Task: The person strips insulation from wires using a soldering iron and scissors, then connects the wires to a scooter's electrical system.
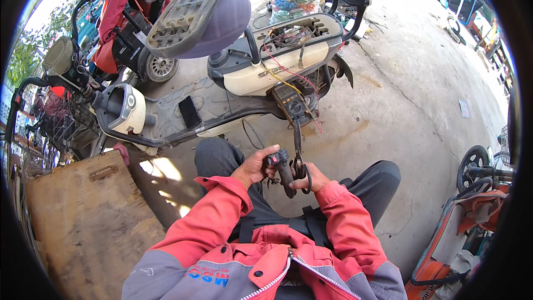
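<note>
A black scooter handlebar grip [285,174] with a small red button sits between my hands, above my lap. My left hand [254,166] is closed round its switch end. My right hand [313,178] is closed on a looped black cable [298,141] beside the grip's lower end; its fingertips are partly hidden. The cable runs up towards the scooter. A multimeter [291,103] with a dial leans against the side of the cream electric scooter [252,80], and red and yellow wires [280,78] go from it into the opened seat compartment [297,34].
The lifted purple seat [226,22] tilts over the scooter. A phone [190,112] lies on the footboard. At lower left is a wooden board [94,216], at right an orange machine [438,244] and a black wheel [473,168]. A red-covered vehicle [114,22] stands behind.
</note>
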The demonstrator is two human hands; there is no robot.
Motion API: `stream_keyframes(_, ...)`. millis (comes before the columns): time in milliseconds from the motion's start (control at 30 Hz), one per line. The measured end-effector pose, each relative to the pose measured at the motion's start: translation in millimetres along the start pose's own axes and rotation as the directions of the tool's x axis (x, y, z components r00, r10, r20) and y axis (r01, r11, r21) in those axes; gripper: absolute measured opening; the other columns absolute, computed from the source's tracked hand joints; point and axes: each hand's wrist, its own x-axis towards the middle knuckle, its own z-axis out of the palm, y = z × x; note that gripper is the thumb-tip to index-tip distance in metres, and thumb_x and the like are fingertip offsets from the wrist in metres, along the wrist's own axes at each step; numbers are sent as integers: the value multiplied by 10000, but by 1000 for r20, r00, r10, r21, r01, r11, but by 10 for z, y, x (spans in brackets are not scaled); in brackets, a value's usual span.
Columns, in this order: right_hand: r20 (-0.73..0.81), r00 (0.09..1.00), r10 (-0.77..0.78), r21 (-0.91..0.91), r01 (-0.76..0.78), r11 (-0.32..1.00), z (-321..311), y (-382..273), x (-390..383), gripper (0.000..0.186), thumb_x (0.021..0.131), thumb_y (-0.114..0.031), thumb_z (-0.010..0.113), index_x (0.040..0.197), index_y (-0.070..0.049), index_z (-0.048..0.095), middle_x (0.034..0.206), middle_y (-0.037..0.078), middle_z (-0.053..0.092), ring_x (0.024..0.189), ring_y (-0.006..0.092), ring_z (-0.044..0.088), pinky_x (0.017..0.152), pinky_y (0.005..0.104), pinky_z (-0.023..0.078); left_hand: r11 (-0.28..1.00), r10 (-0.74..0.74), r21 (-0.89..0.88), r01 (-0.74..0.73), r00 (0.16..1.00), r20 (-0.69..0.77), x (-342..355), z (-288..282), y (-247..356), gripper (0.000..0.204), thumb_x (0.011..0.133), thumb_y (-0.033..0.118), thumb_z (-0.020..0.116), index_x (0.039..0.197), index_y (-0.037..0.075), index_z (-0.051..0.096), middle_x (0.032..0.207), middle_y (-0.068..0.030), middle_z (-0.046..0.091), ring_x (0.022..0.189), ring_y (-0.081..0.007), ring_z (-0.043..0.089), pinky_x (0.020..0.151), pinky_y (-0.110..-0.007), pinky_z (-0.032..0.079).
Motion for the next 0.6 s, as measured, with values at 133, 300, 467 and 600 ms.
stream_keyframes(133,-24,999,33,-2,-33,999,3,-41,17,362,616,-162,834,790,-65,532,726,-14,519,678,116,501,613,279,392,998,32,-46,-34,998,-50,-54,39,32,295,890,428,654,779,156,641,643,28,559,469,-98,381,463,-258,306)
stream_keyframes(300,-76,997,-7,112,15,994,3,43,55,347,654,-157,841,772,-67,527,736,6,544,691,125,525,613,283,398,989,40,-141,-40,999,-2,-39,-46,63,285,903,411,636,816,140,650,682,18,593,474,-99,398,472,-258,314)
stream_keyframes(467,-187,982,-27,153,56,987,-55,151,110,305,725,-179,817,740,-61,537,697,23,573,659,139,565,587,293,430,969,139,-208,-134,990,8,-107,-95,149,278,910,397,638,830,130,656,687,5,600,479,-102,410,497,-262,334)
stream_keyframes(600,-492,869,-50,165,149,975,-80,62,127,268,788,-225,743,730,29,681,648,77,670,542,120,560,501,296,424,907,242,-340,-249,968,-64,-157,-233,284,270,894,388,677,806,135,639,641,11,535,491,-115,425,511,-282,356)
